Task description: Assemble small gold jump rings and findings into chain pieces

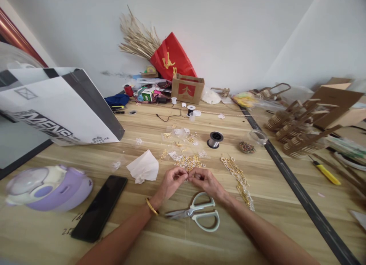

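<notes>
My left hand [173, 180] and my right hand [206, 181] meet at the fingertips, each closed in a pinch. What they pinch is too small to make out. Just beyond my fingers lies a loose pile of gold and silver beads [192, 162]. Scissors [190, 212] with pale handles rest on the wooden table between my forearms, blades pointing left. To the right of my right hand are gold and silver bead strands [238, 177]. A spool of clear thread [215, 139] stands behind the pile. A crumpled white tissue [143, 166] lies left of my left hand.
At left are a black phone [100, 208], a purple and white bottle [51, 188] and a large white paper bag [57, 109]. A glass jar [258, 137], wooden baskets [297, 131] and a yellow cutter [327, 173] lie right. A brown paper bag [188, 88] stands near the wall.
</notes>
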`<state>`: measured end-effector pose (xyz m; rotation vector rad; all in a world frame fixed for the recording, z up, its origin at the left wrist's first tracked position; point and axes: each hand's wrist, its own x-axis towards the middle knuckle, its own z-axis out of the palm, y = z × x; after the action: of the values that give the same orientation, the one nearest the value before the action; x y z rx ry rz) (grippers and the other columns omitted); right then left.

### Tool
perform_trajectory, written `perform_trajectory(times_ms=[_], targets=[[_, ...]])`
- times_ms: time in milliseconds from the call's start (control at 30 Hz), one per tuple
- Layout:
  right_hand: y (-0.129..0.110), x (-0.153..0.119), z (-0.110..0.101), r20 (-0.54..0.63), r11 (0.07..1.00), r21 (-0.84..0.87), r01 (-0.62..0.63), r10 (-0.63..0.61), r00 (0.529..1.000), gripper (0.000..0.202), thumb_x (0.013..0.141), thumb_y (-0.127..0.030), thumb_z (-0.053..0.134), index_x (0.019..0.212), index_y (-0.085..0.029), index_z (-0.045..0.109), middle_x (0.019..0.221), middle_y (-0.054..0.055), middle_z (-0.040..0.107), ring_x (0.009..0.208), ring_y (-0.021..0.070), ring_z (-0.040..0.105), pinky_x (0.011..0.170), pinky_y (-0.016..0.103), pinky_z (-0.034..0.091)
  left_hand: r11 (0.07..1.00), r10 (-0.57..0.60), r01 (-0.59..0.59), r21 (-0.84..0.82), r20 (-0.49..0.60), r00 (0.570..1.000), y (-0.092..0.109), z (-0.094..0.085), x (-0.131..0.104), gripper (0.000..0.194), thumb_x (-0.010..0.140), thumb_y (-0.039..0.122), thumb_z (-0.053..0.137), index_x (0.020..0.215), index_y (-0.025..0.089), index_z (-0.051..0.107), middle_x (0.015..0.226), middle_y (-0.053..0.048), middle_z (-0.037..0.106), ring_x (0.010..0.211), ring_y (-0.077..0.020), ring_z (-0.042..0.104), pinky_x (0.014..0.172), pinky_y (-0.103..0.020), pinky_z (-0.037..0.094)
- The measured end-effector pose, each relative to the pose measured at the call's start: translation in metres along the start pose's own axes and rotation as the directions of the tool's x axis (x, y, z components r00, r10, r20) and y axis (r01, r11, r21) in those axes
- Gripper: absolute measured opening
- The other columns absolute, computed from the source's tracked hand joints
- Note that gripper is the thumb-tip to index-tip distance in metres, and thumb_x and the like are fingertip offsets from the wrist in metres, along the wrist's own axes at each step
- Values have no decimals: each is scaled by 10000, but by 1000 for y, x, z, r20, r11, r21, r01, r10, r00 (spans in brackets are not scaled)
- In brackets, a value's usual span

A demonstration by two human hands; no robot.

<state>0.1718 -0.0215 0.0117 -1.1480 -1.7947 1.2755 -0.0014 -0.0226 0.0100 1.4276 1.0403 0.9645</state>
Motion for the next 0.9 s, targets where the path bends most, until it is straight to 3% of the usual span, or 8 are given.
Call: perform_trajectory(times_ms=[133,300,567,900], targets=[[1,1,0,-5,998,55,-5,5,1000,241,791,-399,584,741,-165,618,503,-63,370,483,82,304,470,209,229,981,-109,119,-155,75,991,3,0,-1,215,744,303,631,876,142,578,736,-18,592,631,-103,514,571,-206,412],[4,1,1,4,988,149,-30,30,1000,289,785,-457,595,788,-171,637,532,-27,496,503,106,413,477,217,274,941,-111,156,-300,160,981,0,0,-1,310,666,292,727,888,133,582,754,-19,591,662,-104,525,619,-221,435],[0,1,1,36,977,198,-84,78,996,318,766,-483,613,793,-167,629,520,-28,517,473,96,412,454,208,270,931,-170,215,-296,170,971,-6,-1,0,278,659,346,734,763,110,632,651,4,566,585,-86,497,590,-217,417],[3,2,4,61,941,332,-71,54,997,300,740,-472,646,757,-179,584,487,-69,427,421,64,271,424,202,233,916,-201,247,-316,173,964,-5,-1,2,253,584,325,774,637,113,646,552,16,568,539,-86,489,561,-214,390]])
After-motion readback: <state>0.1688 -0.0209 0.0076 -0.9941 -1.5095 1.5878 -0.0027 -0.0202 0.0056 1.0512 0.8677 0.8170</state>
